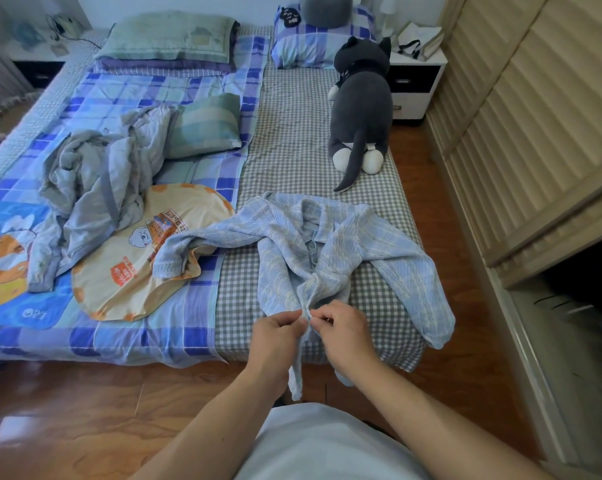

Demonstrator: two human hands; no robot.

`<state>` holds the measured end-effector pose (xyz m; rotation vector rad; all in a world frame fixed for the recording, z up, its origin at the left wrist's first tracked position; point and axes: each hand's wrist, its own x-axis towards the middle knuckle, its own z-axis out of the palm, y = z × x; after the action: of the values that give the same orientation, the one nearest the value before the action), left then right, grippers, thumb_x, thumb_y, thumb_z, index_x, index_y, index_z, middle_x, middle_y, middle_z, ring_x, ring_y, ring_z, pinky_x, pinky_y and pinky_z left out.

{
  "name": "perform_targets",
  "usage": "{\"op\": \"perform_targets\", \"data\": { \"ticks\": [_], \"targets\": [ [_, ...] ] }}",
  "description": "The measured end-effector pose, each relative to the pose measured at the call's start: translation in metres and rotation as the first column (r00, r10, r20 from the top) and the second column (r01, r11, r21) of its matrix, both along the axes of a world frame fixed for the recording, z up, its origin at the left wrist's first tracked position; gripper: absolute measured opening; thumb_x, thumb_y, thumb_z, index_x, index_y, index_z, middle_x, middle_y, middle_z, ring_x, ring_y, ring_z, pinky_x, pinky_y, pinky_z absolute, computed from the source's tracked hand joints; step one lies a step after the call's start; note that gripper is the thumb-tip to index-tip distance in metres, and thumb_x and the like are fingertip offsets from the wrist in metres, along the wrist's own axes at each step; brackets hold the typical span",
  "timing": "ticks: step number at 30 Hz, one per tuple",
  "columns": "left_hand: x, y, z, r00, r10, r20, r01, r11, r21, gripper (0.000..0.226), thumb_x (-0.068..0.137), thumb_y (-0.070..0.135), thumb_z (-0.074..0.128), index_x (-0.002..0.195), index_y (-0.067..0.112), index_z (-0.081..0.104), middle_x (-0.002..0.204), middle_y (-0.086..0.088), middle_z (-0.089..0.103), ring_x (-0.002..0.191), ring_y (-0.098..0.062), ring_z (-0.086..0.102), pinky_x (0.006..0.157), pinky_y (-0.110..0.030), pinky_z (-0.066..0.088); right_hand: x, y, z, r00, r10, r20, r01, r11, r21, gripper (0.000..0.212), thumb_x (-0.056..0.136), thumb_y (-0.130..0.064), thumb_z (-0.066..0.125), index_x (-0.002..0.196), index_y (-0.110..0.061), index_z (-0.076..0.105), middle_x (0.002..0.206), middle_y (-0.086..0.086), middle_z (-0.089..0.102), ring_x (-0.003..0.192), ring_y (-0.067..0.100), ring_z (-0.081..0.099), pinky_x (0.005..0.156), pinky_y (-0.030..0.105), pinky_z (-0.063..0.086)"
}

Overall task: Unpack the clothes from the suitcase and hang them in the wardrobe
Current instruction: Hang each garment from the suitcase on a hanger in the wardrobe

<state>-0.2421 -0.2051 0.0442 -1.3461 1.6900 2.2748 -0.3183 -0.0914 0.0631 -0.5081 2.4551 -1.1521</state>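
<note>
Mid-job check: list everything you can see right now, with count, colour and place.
Light blue knit cardigan: one, spread on the bed's near right part.
Crumpled grey garment: one, bed's left.
Round orange cartoon-print cushion: one, left of cardigan.
Green striped pillow: one, mid-bed.
Grey plush cat: one, bed's right edge.
White nightstand: one, beside the bedhead.
Beige louvred wardrobe door: right wall.
Left hand, right hand: both pinching the cardigan's front edges.

Pale blue knit cardigan (330, 251) spread face-up on bed's near edge, sleeves splayed, hem overhanging.
</note>
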Motion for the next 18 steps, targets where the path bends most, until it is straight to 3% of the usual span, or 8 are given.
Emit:
{"op": "perform_targets", "data": {
  "ticks": [3,6,8,10,12,13,15,18],
  "targets": [
    [-0.002,0.003,0.004,1.0,0.003,-0.01,-0.003,1.0,0.006,0.014,0.095,0.012,0.069,0.106,0.01,0.078,0.1,-0.007,0.079,0.104,-0.023,0.073,0.101,-0.047,0.054,-0.002,0.0,-0.003,1.0,0.004,-0.004,-0.004,1.0,0.018,0.011,0.092,-0.02,0.069,0.092,-0.015,0.079,0.077,-0.015,0.055,0.077,0.005,0.057,0.064,0.012,0.037],
    [0.001,0.005,0.01,0.996,-0.066,-0.058,0.069,0.997,0.041,0.017,0.099,0.012,0.064,0.11,0.01,0.077,0.105,-0.007,0.078,0.106,-0.021,0.073,0.101,-0.042,0.053,-0.002,0.003,-0.004,1.0,-0.005,0.007,0.005,1.0,0.009,0.011,0.094,-0.021,0.068,0.094,-0.017,0.078,0.083,-0.013,0.059,0.082,0.007,0.059,0.071,0.017,0.044],
    [0.002,0.004,0.003,0.964,-0.256,0.064,0.263,0.956,-0.132,0.025,0.099,0.015,0.063,0.122,0.011,0.072,0.11,-0.002,0.076,0.109,-0.017,0.07,0.1,-0.032,0.052,-0.004,0.011,-0.011,0.999,0.027,0.036,-0.03,0.996,0.087,0.014,0.095,-0.022,0.064,0.084,-0.023,0.074,0.084,-0.01,0.059,0.08,0.008,0.058,0.072,0.026,0.047],
    [0.002,0.002,-0.009,0.776,-0.532,0.338,0.622,0.733,-0.275,0.03,0.099,0.017,0.061,0.128,0.015,0.067,0.116,0.0,0.071,0.113,-0.019,0.067,0.094,-0.023,0.049,-0.007,0.023,-0.021,0.967,0.196,0.16,-0.239,0.915,0.326,0.02,0.096,-0.027,0.061,0.078,-0.025,0.069,0.084,-0.007,0.064,0.078,0.011,0.059,0.071,0.029,0.046],
    [0.001,-0.006,-0.013,0.551,-0.65,0.523,0.824,0.524,-0.216,0.036,0.1,0.022,0.058,0.135,0.018,0.063,0.132,-0.004,0.065,0.119,-0.021,0.063,0.094,-0.023,0.047,-0.015,0.032,-0.03,0.896,0.289,0.337,-0.427,0.766,0.481,0.016,0.096,-0.029,0.06,0.098,-0.027,0.076,0.107,-0.004,0.072,0.098,0.015,0.065,0.084,0.029,0.051],
    [-0.002,-0.014,-0.015,0.536,-0.654,0.534,0.832,0.518,-0.201,0.04,0.101,0.024,0.057,0.14,0.018,0.059,0.139,-0.004,0.062,0.118,-0.019,0.063,0.093,-0.022,0.048,-0.024,0.034,-0.032,0.891,0.271,0.365,-0.433,0.753,0.496,0.02,0.097,-0.029,0.059,0.108,-0.028,0.075,0.117,-0.005,0.071,0.105,0.016,0.065,0.09,0.029,0.051],
    [-0.014,-0.034,-0.012,0.612,-0.607,0.506,0.772,0.596,-0.219,0.041,0.103,0.025,0.055,0.144,0.019,0.056,0.142,-0.003,0.06,0.11,-0.015,0.064,0.086,-0.017,0.047,-0.054,0.032,-0.027,0.921,0.193,0.34,-0.348,0.801,0.488,0.023,0.099,-0.026,0.056,0.112,-0.025,0.075,0.119,-0.005,0.07,0.104,0.016,0.065,0.087,0.029,0.052],
    [-0.04,-0.066,-0.004,0.722,-0.527,0.449,0.672,0.689,-0.272,0.032,0.101,0.02,0.056,0.131,0.022,0.066,0.132,-0.003,0.066,0.119,-0.02,0.063,0.101,-0.03,0.049,-0.113,0.019,-0.012,0.948,0.104,0.301,-0.243,0.846,0.474,0.019,0.101,-0.024,0.054,0.105,-0.022,0.073,0.1,-0.002,0.071,0.074,0.014,0.064,0.063,0.028,0.05]
  ]
}}
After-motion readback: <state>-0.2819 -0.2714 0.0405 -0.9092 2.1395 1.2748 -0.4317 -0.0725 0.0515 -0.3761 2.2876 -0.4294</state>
